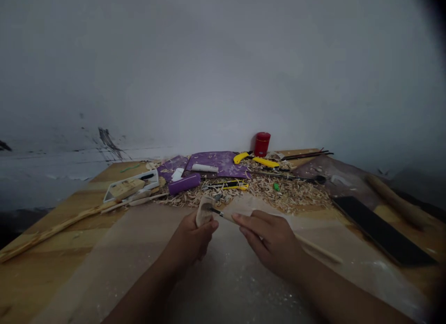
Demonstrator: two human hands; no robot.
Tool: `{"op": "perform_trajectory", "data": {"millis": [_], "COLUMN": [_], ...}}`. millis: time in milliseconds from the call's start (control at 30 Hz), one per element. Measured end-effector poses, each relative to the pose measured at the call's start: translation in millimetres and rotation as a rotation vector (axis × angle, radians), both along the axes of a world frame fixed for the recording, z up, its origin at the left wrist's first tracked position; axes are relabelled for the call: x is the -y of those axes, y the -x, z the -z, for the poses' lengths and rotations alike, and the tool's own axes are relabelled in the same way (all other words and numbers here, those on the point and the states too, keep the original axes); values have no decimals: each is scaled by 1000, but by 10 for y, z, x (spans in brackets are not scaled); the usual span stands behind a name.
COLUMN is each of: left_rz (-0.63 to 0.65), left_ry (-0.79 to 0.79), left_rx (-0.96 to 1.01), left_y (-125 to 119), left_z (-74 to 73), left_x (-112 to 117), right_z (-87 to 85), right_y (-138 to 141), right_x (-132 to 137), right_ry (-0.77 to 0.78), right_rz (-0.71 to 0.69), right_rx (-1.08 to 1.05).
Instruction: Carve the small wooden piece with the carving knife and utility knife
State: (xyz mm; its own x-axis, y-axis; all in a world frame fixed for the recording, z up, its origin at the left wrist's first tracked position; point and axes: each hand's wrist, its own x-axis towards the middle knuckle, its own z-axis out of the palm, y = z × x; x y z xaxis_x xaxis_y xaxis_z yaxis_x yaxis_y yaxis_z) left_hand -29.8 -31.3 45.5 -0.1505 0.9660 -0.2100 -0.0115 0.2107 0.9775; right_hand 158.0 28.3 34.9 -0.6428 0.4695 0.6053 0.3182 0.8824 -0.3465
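Above the striped wooden desk (pixel 80 217), your left hand (pixel 191 235) grips a pale, curved piece of wood (pixel 202 217), and your right hand (pixel 270 238) holds a slim carving tool with a light wooden handle (pixel 228 216), its dark metal tip at the wood's face. Beneath both hands lies a translucent plastic sheet (pixel 139 249). Beyond it, curled wood shavings (pixel 296 194) surround a yellow-and-black utility knife (pixel 226 185); farther back stands a red cylindrical container (pixel 262 144).

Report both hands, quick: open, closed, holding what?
Left hand: closed, holding a pale, carved wooden piece.
Right hand: closed, holding a slim carving tool with a pale wooden handle and dark metal tip.
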Motion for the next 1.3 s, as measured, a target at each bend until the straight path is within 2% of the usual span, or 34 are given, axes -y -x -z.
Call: {"op": "perform_trajectory", "data": {"millis": [133,300,500,733,967,1067,1200,1300], "left_rz": [55,112,60,7,26,0,12,29], "left_ry": [5,18,43,45,53,49,59,57], "left_rx": [-78,-52,-45,-54,-14,20,150,259], "left_y": [27,-12,-68,-80,-104,-121,-132,-107], "left_z": [7,14,63,101,37,5,-11,0], "left_x": [-26,-16,-33,-42,-5,9,37,45], "right_z": [-95,-197,-120,-13,-12,2,28,45], "right_y": [-57,-78,-17,73,102,118,130,120], "right_x": [-21,-2,82,158,156,146,145,129], "right_ry": [-14,-7,21,-130,-313,-343,-314,-173], "right_rz": [0,-15,33,102,116,117,100,59], "right_rx": [94,149,155,110,78,56,-12,-49]}}
